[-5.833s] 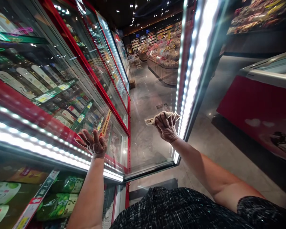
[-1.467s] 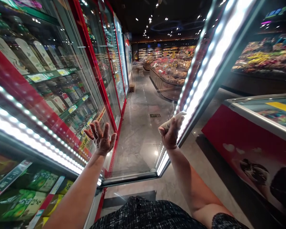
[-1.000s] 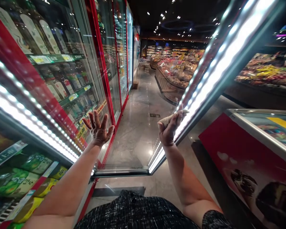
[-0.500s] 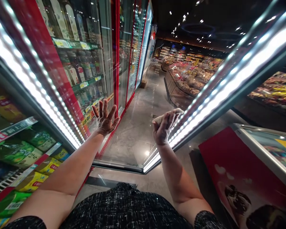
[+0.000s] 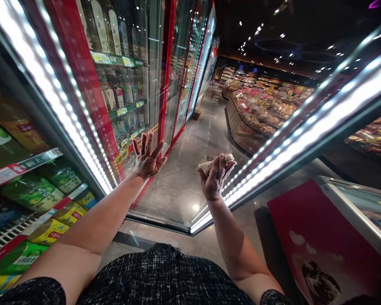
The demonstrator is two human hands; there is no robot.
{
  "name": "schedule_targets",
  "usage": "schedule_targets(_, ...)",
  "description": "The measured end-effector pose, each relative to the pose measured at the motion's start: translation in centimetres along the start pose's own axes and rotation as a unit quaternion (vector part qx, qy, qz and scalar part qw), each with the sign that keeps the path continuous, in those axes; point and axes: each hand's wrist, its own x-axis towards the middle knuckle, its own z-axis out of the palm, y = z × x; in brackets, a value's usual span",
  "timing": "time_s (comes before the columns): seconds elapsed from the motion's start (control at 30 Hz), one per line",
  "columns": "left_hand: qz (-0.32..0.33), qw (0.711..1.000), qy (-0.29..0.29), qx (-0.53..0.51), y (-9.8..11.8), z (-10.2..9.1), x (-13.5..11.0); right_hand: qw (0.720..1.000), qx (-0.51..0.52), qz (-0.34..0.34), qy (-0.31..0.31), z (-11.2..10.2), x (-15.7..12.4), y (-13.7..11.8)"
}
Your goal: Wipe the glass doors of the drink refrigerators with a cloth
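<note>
I stand at an open glass cooler door (image 5: pixel 180 195) whose lit edge (image 5: pixel 292 144) runs up to the right. My left hand (image 5: pixel 147 156) is spread flat, fingers apart, against the glass near the red door frame. A folded beige cloth (image 5: pixel 209 164) is gripped in my right hand (image 5: pixel 215 178), which presses it on the glass close to the lit edge. Both forearms reach out over my dark speckled top.
Open cooler shelves (image 5: pixel 34 190) with green and yellow packs sit at the left. Bottles (image 5: pixel 114 93) stand behind the neighbouring glass door. A red chest freezer (image 5: pixel 320 233) is at the right. An aisle (image 5: pixel 206 131) with food counters (image 5: pixel 257 118) runs ahead.
My view has swung up and to the right along the door. The right hand with the cloth slid slightly left and down on the glass. The left hand stays spread on the pane.
</note>
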Motion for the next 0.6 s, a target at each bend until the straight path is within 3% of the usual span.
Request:
schedule_targets(0.1,0.004,1.000,0.003,-0.009,0.0,-0.2,0.0,1.000,-0.011,-0.022,0.011,-0.8,0.1,-0.1)
schedule_targets(0.33,0.003,1.000,-0.003,-0.024,0.3,-0.5,0.0,0.999,-0.021,0.024,0.030,-1.5,0.9,1.6)
schedule_targets(0.47,0.027,0.999,0.004,-0.042,0.0,-0.4,0.0,0.998,-0.037,0.002,0.048,-1.5,1.0,1.4)
schedule_targets(0.6,0.034,0.998,-0.002,-0.050,-0.3,-0.4,0.0,0.994,-0.074,0.035,0.067,-1.5,0.5,0.5)
